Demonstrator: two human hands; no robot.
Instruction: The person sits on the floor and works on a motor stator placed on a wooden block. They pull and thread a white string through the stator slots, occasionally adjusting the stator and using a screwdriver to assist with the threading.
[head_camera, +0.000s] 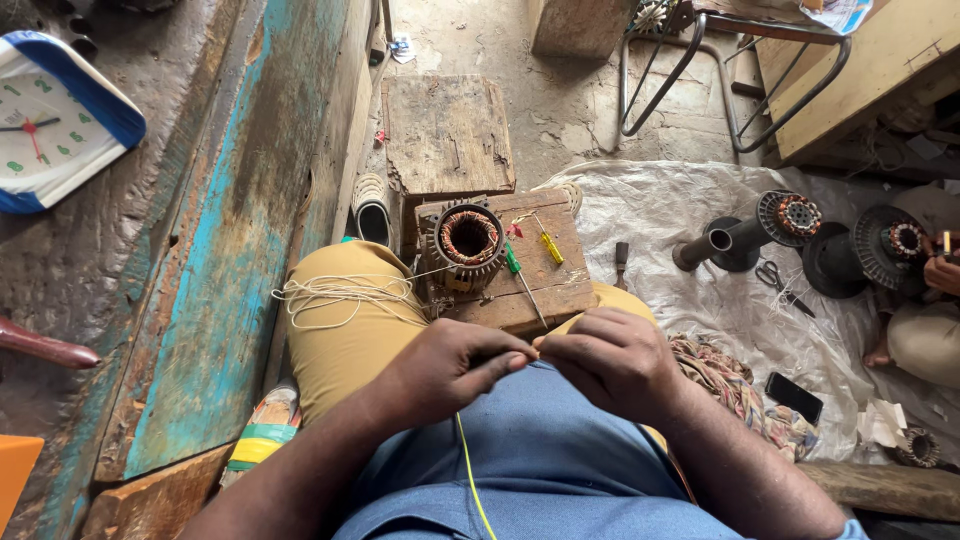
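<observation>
We see open lap room before the wooden block (520, 270) | left hand (450, 365), right hand (610, 360) meet fingertip to fingertip | both grips pinch the yellow wire (468, 470)

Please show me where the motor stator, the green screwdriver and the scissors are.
motor stator (468, 238), head view, on its copper winding ring.
green screwdriver (512, 262), head view, on its green handle.
scissors (771, 274), head view, on the handle loops, on the white sheet.

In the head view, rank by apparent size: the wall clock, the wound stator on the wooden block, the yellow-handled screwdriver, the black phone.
1. Wall clock, largest, though cut by the frame edge.
2. Stator.
3. Black phone and yellow-handled screwdriver: too alike to rank; the phone lies nearer the camera.
</observation>
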